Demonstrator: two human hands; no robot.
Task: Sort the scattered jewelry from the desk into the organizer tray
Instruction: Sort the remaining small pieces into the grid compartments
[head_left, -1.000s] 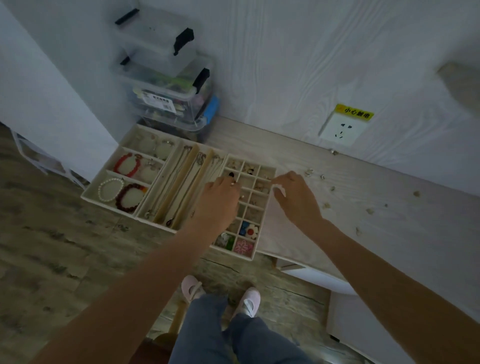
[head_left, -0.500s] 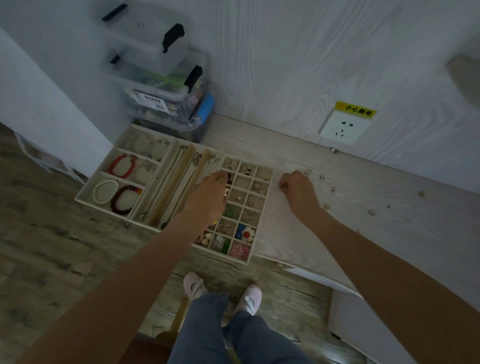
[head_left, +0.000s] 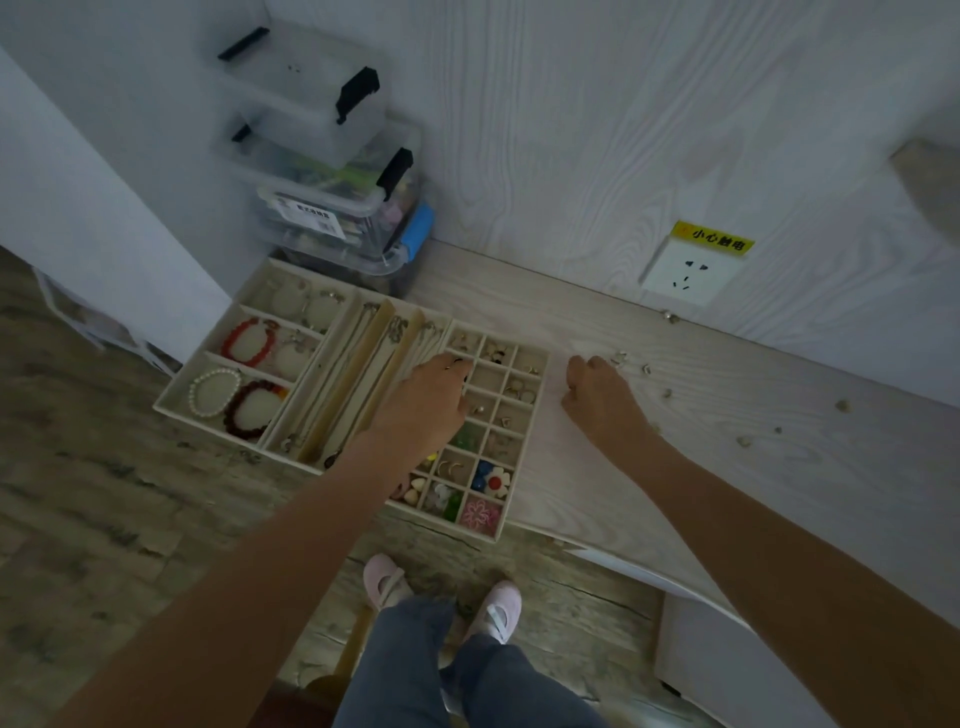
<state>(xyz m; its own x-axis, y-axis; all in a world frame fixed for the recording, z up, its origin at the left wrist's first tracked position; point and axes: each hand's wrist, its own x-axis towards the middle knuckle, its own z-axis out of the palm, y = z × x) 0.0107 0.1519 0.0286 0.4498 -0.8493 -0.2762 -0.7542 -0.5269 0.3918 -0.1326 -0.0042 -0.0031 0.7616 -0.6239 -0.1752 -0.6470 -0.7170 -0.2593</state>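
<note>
The organizer tray (head_left: 519, 525) sat at the left end of the desk (head_left: 727, 467), its near-left corner overhanging the desk's front edge above the floor, its far corner close to a stack of clear storage boxes (head_left: 332, 171) against the wall. The tray's long axis ran slantwise, from the near right toward the far left. Its left section held bracelets, among them a pearl bracelet (head_left: 213, 392) and a red bracelet (head_left: 248, 340); long slots in the middle held necklaces, lying along the short way of the tray; the right section was a grid of small compartments with rings and earrings. The left hand (head_left: 426, 402) hovered over the left columns of that grid, fingers curled downward; whether it pinched anything could not be told. The right hand (head_left: 597, 397) rested on the bare desk just right of the tray, fingers curled in; what it held, if anything, was hidden. Just beyond its knuckles lay scattered jewelry (head_left: 644, 369), small pieces strewn rightward along the desk, with one piece at the wall beneath a wall socket (head_left: 688, 273). Open desk surface stretched between the right hand and the front edge, and further right.
</note>
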